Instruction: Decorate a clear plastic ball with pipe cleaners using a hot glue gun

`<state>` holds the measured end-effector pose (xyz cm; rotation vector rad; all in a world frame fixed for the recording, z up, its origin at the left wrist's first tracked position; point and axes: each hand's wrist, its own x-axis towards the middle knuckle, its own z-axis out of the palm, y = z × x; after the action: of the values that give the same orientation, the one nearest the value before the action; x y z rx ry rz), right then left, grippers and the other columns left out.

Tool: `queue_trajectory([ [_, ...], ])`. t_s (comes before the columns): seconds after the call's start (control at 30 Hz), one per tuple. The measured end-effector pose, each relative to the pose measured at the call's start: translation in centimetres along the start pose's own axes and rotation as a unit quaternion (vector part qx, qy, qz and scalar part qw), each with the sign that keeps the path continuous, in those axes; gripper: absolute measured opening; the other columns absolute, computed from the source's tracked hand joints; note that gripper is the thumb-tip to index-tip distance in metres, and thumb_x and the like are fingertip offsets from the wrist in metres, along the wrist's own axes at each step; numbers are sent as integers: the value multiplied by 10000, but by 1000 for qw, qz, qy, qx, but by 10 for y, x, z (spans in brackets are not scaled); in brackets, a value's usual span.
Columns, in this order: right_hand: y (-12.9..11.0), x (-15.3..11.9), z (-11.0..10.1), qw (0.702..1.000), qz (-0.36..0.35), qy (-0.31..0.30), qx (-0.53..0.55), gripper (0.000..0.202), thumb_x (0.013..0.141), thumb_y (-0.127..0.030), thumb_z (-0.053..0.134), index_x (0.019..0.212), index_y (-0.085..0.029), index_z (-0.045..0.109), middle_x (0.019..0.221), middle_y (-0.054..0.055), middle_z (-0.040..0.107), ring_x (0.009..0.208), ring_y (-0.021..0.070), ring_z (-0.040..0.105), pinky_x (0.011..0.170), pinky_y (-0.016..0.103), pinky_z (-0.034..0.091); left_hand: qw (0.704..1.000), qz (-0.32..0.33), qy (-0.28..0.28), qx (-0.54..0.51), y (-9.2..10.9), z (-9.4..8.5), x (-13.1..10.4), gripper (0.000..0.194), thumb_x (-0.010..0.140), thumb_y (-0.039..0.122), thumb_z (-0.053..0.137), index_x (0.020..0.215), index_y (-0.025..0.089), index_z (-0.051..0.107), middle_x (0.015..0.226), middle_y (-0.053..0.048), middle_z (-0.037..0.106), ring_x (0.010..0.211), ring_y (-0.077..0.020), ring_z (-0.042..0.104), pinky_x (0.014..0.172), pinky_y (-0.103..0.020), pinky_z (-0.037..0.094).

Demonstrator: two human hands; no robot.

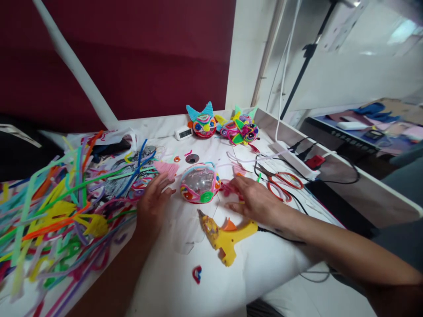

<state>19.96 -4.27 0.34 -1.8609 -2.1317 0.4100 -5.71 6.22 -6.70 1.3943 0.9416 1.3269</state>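
A clear round ball (198, 181), trimmed with coiled pipe cleaners and a green disc, sits on the white table between my hands. Left of it, my left hand (153, 203) is open, its fingers apart near a pink ribbed piece (166, 168). On the other side, my right hand (256, 198) has thumb and fingers apart, over some pink pipe cleaner bits (228, 188) that it partly hides; I see nothing held in it. A yellow glue gun (222, 235) lies just in front of the ball, nozzle pointing to the far left.
Loose colourful pipe cleaners (66, 215) heap up on the left. Two finished-looking pipe cleaner figures (204, 125) and a small white timer (183, 133) stand at the back. Orange-handled scissors (286, 181), cables and a power strip (294, 160) are at the right. A small red-blue coil (197, 274) lies in front.
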Motion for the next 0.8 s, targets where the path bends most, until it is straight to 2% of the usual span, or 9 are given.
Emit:
queue_trajectory([
  [0.07,0,8,-3,996,-44,78,-5,710,790,-460,715,1360,-124,455,1250,218,574,1134,354,561,934,495,474,1000,-12,9,-8,0,0,1,520,790,395,730,1264,212,622,1261,-111,655,1177,-294,615,902,-409,567],
  [0.13,-2,20,-3,988,-102,118,-7,932,738,-523,753,1471,-156,310,1391,240,473,1276,391,466,1016,562,417,999,-20,21,-17,0,0,2,523,775,398,743,1248,206,628,1260,-114,654,1169,-286,618,878,-386,573],
  [0.2,-8,33,-2,982,-151,116,-13,1077,693,-568,778,1521,-179,209,1482,254,378,1367,409,374,1046,596,376,999,-25,28,-24,0,-1,2,524,765,396,751,1239,209,631,1244,-113,662,1162,-280,622,865,-375,573],
  [0.3,-17,53,2,976,-203,77,-18,1200,629,-579,817,1544,-192,145,1527,265,316,1415,417,306,1046,603,364,999,-31,28,-20,0,-3,3,523,760,396,751,1236,218,629,1214,-107,677,1159,-281,627,859,-381,572],
  [0.43,-24,72,10,970,-239,31,-28,1128,668,-498,805,1544,-190,164,1502,253,358,1371,407,373,1039,592,376,999,-30,30,-12,0,-4,3,501,764,389,742,1225,226,632,1222,-103,676,1141,-278,638,843,-380,574],
  [0.53,-24,76,14,972,-233,18,-17,1036,700,-403,766,1537,-170,200,1443,236,409,1283,382,467,1030,557,419,999,-30,36,-17,-2,-4,4,495,763,381,741,1218,220,631,1226,-108,674,1130,-272,644,836,-370,570],
  [0.6,-22,76,8,974,-223,25,8,1033,683,-361,768,1533,-180,209,1423,215,420,1254,365,497,1022,524,451,999,-31,38,-22,-3,-4,4,497,757,387,745,1208,213,631,1235,-114,668,1121,-269,648,828,-365,567],
  [0.67,-16,74,-6,975,-214,55,37,1026,673,-352,780,1523,-211,222,1412,184,435,1247,350,515,1017,494,473,999,-27,38,-26,-3,-4,4,492,749,398,747,1190,208,635,1249,-120,658,1106,-272,654,809,-365,568],
  [0.8,5,70,-56,961,-204,182,38,988,702,-419,778,1512,-233,243,1401,150,475,1261,364,520,1057,533,434,999,-22,32,-17,-4,-4,4,486,753,407,732,1180,196,633,1216,-126,668,1103,-282,653,802,-380,568],
])
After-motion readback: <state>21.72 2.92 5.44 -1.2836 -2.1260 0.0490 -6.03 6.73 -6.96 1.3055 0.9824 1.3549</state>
